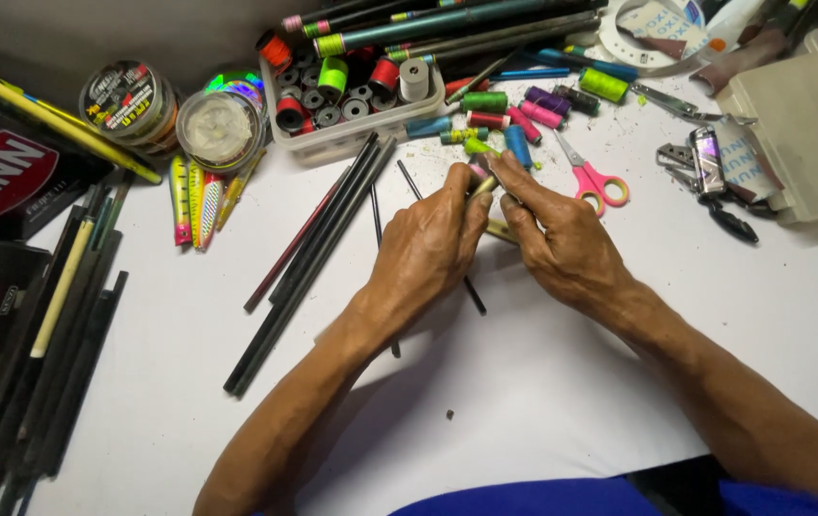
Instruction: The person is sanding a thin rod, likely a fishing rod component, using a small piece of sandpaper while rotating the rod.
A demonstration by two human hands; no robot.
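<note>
Both hands (pixel 495 234) pinched around thin rod (pixel 483 186)

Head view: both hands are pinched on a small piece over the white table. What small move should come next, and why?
Probably a slight turn of the small yellowish piece between the fingertips. The left hand and right hand both pinch it above the white table, with thread spools and pink-handled scissors lying untouched beyond. What the piece is cannot be made out.
</note>
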